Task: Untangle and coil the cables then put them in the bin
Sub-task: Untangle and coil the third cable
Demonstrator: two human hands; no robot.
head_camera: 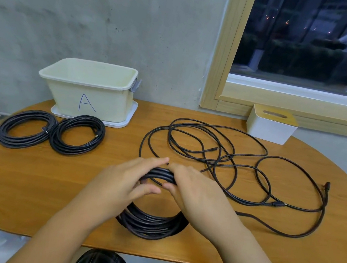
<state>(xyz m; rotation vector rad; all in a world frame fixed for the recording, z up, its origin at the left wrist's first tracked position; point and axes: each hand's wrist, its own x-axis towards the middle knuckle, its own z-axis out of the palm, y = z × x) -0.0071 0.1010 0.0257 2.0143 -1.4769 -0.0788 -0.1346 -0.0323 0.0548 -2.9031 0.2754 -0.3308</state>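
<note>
A black cable coil (pixel 149 223) lies at the table's front middle. My left hand (pixel 124 180) and my right hand (pixel 194 191) both grip its far side, fingers curled over the bundled strands. Loose black cable (pixel 220 159) trails from the coil and sprawls in tangled loops to the right. Two finished black coils lie side by side at the left, one coil (pixel 25 129) further left and the other coil (pixel 77 134) beside it. Behind them stands a cream bin (pixel 88 86) marked "A", with nothing visible inside.
The bin stands on a white tray (pixel 130 115) against the concrete wall. A white box with a wooden slotted lid (pixel 271 124) sits at the back right under the window. The wooden table (pixel 22 187) has a rounded front edge near my knees.
</note>
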